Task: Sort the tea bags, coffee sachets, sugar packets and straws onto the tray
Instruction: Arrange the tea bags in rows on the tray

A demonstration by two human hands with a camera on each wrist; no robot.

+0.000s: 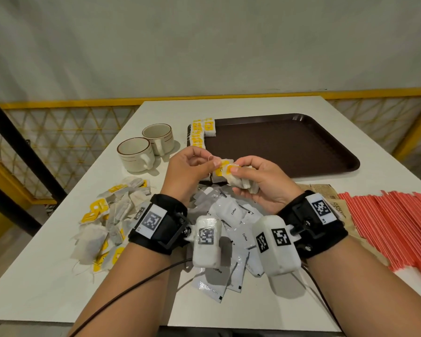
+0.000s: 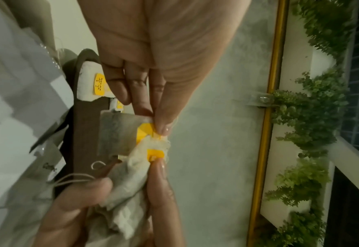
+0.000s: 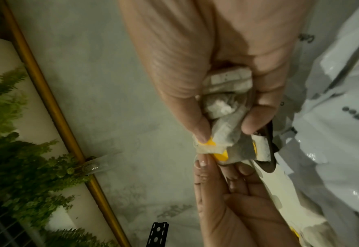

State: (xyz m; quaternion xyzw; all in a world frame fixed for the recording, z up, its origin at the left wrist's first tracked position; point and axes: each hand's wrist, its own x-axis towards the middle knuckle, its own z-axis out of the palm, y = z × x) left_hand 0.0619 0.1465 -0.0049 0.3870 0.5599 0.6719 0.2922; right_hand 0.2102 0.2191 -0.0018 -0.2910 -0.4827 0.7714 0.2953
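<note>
The right hand [image 1: 260, 181] clutches a small bundle of white paper tea bags with yellow tags [image 1: 241, 178], thumb pressed on one tag; the left hand [image 1: 187, 171] pinches a tag of a bag it draws from that bundle; just beyond the hands lies the dark brown plastic tray [image 1: 301, 147], with only a short row of tea bags [image 1: 199, 133] along its near-left edge; loose tea bags [image 1: 107, 220] wait left of the grip, white coffee sachets [image 1: 231, 215] beneath it, red straws [image 1: 394, 227] to the right, all unsorted; most work remains.

The right hand [image 3: 227, 83] clutches bunched tea bags [image 3: 224, 103] (perhaps three), the left hand [image 3: 233, 192] pinching a yellow tag [image 3: 220, 156].
</note>
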